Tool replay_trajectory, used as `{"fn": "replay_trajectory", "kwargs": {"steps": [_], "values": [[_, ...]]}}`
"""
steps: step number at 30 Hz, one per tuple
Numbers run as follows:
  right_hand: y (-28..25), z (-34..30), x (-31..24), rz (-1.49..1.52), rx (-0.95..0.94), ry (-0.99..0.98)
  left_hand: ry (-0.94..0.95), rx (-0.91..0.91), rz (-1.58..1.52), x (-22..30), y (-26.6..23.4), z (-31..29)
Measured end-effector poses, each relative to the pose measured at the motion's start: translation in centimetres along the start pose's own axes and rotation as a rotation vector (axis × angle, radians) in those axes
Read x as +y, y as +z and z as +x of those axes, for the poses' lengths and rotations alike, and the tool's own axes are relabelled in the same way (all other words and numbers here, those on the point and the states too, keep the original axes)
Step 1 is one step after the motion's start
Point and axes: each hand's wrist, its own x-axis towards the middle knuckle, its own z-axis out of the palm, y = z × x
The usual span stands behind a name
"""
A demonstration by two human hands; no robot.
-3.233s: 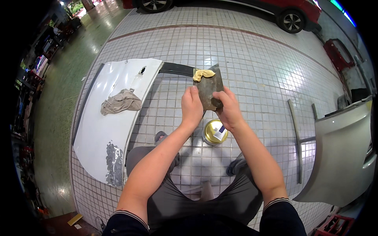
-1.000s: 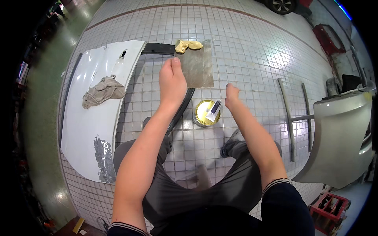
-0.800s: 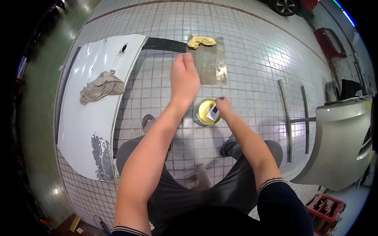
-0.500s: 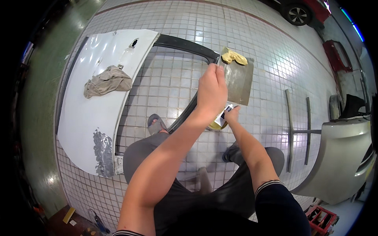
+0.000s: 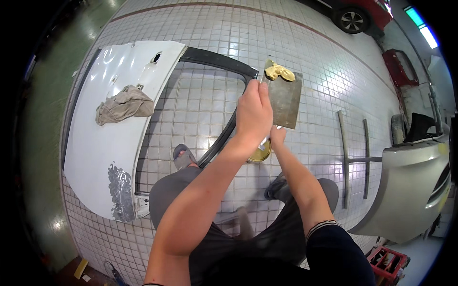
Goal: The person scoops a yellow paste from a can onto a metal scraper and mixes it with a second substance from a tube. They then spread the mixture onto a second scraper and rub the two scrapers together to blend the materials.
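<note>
In the head view my left hand [image 5: 254,108] is closed on the near-left edge of a flat metal mixing plate [image 5: 286,104]. A lump of yellow putty [image 5: 277,71] sits at the plate's far end. Just below the plate's near edge, my right hand [image 5: 278,136] is closed on a white tube [image 5: 264,142], mostly hidden behind my hands. Under both hands stands a round tin [image 5: 260,154] with a yellowish inside, partly covered by my left wrist. To the left lies a white car door [image 5: 102,152] with a grey patch [image 5: 121,190] of bare or filled surface.
A crumpled grey-beige rag [image 5: 125,105] rests on the door, whose black window frame [image 5: 219,56] reaches toward the plate. On the right are a metal stand [image 5: 344,159], a silver car panel [image 5: 405,186] and a red crate [image 5: 389,263]. A red car [image 5: 353,19] stands at the far right.
My right hand has moved slightly up and left, closer to the plate's near edge, and the tube shows less. The view has shifted a little; my left hand still holds the plate.
</note>
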Motion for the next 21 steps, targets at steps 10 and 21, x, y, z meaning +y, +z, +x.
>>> {"fn": "replay_trajectory", "kwargs": {"steps": [10,21], "values": [[-10.7,-5.1,-26.9,0.52,-0.066,-0.305,0.093,0.101,0.029,0.0,-0.6,0.1],[-12.2,-17.9,-28.5,0.396,-0.708,-0.401,0.2,0.048,-0.005,3.4,1.0,-3.0]]}}
